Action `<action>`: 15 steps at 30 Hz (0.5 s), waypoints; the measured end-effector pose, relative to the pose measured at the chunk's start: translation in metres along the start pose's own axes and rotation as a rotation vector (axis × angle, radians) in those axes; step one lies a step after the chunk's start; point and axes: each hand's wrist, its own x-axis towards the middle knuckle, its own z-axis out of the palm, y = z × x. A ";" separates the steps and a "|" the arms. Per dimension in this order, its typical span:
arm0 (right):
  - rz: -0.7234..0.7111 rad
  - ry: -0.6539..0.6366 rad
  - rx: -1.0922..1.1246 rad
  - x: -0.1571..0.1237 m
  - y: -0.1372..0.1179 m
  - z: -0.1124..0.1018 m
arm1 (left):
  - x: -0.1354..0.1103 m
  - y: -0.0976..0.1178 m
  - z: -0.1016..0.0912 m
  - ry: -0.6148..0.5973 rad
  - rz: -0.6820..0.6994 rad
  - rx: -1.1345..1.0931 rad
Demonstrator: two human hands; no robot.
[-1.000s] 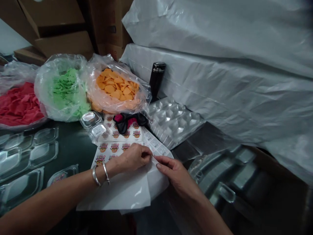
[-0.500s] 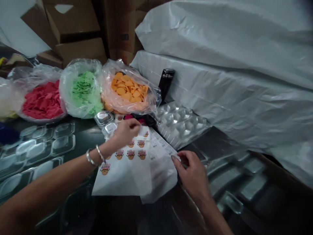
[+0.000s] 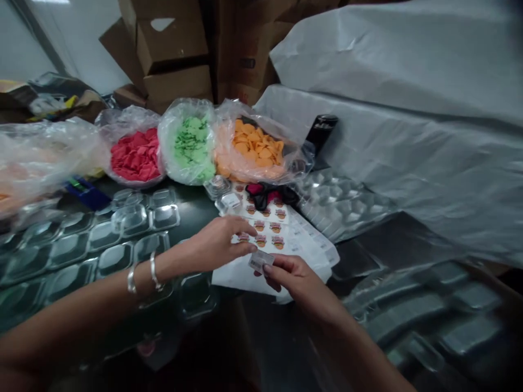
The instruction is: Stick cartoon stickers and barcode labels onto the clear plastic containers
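Observation:
A small printed label (image 3: 261,262) is pinched between the thumb and fingers of my right hand (image 3: 291,273). My left hand (image 3: 218,242) reaches in from the left, thumb and forefinger apart, its thumb tip beside the label's upper edge; whether they touch I cannot tell. Below both hands lies a sheet of burger-like logo stickers (image 3: 260,226), partly covered by my left hand. A second sheet with small printed labels (image 3: 314,235) pokes out on its right. A black and pink object (image 3: 270,195) rests on the sheets' far end.
Rows of clear plastic containers (image 3: 109,259) cover the left of the dark table, with more trays (image 3: 425,310) at the right. Bags of red (image 3: 137,155), green (image 3: 192,144) and orange chips (image 3: 257,142) stand behind. A black cylinder (image 3: 322,130) leans near white sheeting (image 3: 388,130).
My right hand has let go of the sheet's edge and now holds a small label. My left hand has drawn back toward me, near the label. The view has turned left.

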 end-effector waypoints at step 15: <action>-0.199 0.021 -0.522 -0.008 0.043 0.072 | -0.108 -0.039 -0.033 -0.377 -0.662 -0.316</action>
